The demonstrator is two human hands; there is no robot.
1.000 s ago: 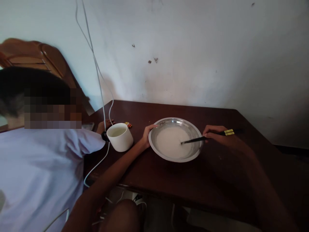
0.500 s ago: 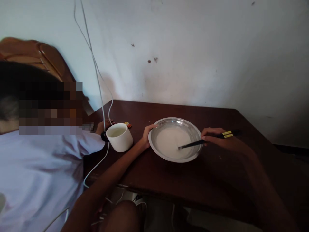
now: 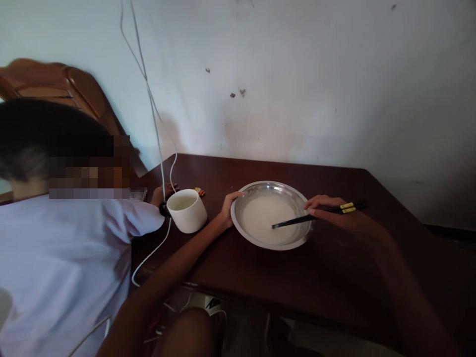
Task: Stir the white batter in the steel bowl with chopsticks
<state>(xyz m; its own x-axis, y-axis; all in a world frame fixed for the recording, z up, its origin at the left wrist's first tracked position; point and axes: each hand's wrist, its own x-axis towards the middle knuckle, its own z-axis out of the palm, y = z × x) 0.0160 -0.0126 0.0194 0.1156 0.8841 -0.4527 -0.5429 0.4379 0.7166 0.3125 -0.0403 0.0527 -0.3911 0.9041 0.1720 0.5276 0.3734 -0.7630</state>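
Observation:
A shallow metal bowl (image 3: 243, 201) of white batter sits on the dark wooden table (image 3: 282, 277). My left hand (image 3: 226, 210) grips the bowl's left rim, fingers curled over it. My right hand (image 3: 327, 210) is closed around black chopsticks (image 3: 297, 220) with yellow bands near the top. Their tips dip into the white mix near the bowl's middle. A white mug (image 3: 186, 210) with pale liquid stands just left of my left hand.
Another person in a pale shirt (image 3: 63, 267) leans in at the left, their hand (image 3: 161, 193) resting by the mug. White cables (image 3: 156, 129) hang down the wall and trail over the table's left edge. A wooden chair back (image 3: 63, 91) stands behind.
The chopstick tips have swept leftward through the white mix, and my right hand has shifted slightly left. My left hand has kept its hold on the rim.

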